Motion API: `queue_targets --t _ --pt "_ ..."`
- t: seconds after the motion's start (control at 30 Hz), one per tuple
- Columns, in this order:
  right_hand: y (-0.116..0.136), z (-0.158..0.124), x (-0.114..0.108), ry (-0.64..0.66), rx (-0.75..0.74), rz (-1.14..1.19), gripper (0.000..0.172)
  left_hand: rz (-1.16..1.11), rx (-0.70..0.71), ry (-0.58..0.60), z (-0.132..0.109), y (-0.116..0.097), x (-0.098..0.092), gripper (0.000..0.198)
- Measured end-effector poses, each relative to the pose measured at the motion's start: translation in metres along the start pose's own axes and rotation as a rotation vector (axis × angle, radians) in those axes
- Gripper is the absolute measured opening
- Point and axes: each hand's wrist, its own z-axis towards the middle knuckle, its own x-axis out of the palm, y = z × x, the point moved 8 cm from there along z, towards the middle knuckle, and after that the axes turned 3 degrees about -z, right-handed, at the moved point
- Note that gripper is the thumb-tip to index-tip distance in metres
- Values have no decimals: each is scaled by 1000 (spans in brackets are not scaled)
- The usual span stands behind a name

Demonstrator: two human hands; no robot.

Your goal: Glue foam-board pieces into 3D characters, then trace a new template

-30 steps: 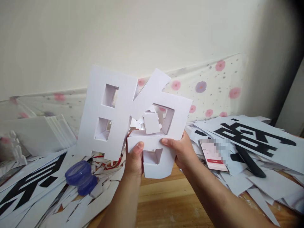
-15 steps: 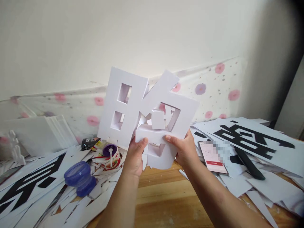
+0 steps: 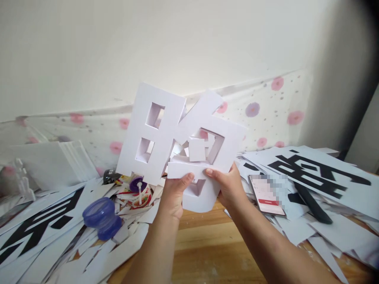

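I hold a large white three-dimensional paper character (image 3: pixel 166 130) up in front of me, above the wooden table (image 3: pixel 207 244). My left hand (image 3: pixel 174 195) grips its lower middle from below, thumb pressed on the front face. My right hand (image 3: pixel 227 187) is closed on the lower right part, thumb on the front strip. The character is tilted slightly, with two square cut-outs on its left half and a loose square piece inside its right half.
Sheets with big black printed characters (image 3: pixel 319 173) lie at right and at left (image 3: pixel 32 228). A phone (image 3: pixel 268 195) and a black pen (image 3: pixel 312 203) rest on the right pile. A blue lidded jar (image 3: pixel 102 217), a small cup (image 3: pixel 137 193) and paper scraps lie at left.
The paper character has shifted right and slightly away, uncovering the small cup and wrappers behind it. Both hands kept their grip, the left thumb moving a little up on the face.
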Motion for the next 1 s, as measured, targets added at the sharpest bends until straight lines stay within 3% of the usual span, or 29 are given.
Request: queue_targets --t 0.4,0.6,0.7,0.8,0.93,1.0 --pt "9 1 13 104 -98 -47 72 32 71 -27 0 -6 -6 67" --pt "3 7 5 70 -74 -40 99 39 93 -71 0 -5 -10 59" --pt "-8 13 -7 0 9 -16 109 58 129 -174 5 -13 -24 60" --pt "-12 16 -21 -113 47 19 91 43 175 -297 11 -24 -46 60" --pt "-2 13 -35 -296 -56 19 38 41 208 -368 18 -32 -67 53" --pt "3 11 -38 -342 -101 21 30 42 235 -387 19 -33 -71 52"
